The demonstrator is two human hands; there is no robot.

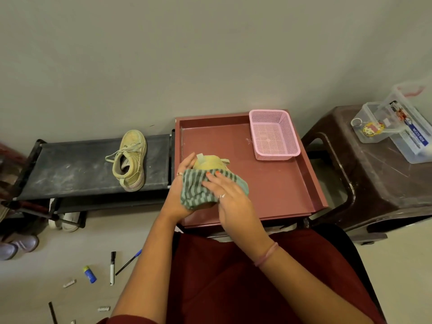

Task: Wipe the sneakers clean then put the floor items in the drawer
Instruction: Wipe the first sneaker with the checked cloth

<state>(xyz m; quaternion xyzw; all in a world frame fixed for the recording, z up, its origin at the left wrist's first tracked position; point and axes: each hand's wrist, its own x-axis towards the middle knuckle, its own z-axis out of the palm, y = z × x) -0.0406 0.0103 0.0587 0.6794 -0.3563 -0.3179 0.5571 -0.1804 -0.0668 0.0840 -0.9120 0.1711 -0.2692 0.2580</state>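
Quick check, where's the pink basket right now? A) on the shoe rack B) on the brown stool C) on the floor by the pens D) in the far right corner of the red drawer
D: the pink basket sits inside the red drawer, against its far right corner, apart from the sneaker being wiped.

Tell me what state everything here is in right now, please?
Left hand: holds the sneaker from beneath.
Right hand: fingers flat, pressing the cloth.
Striped cloth: draped over the held sneaker.
Held sneaker: above the drawer, mostly covered.
Other sneaker: resting on the black rack, laces loose.
Red drawer: open.
Pink basket: empty, inside the drawer.
Marker: lying on the floor.
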